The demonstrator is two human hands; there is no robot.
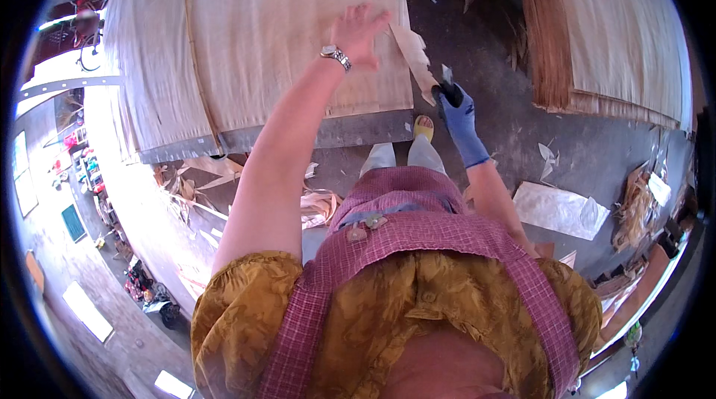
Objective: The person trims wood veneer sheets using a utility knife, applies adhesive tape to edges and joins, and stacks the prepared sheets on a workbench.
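Note:
My bare left hand [359,35], with a metal watch on its wrist, lies with fingers spread on a pale wood veneer sheet [261,33] near the sheet's right edge. In a blue glove, my right hand [464,124] is closed around a black-handled knife [449,92] whose short metal blade points away from me. A narrow, ragged strip of veneer [412,54] slants from the sheet's edge down to the knife and glove. Whether the right fingers also pinch the strip cannot be made out.
To the right stands another veneer stack [619,26] with a brown, rough side. On the floor lie veneer scraps [216,166], a pale sheet [559,209] and a brown bundle [634,209]. Assorted items line the far left wall. A thin stick [195,48] crosses the left part of the veneer.

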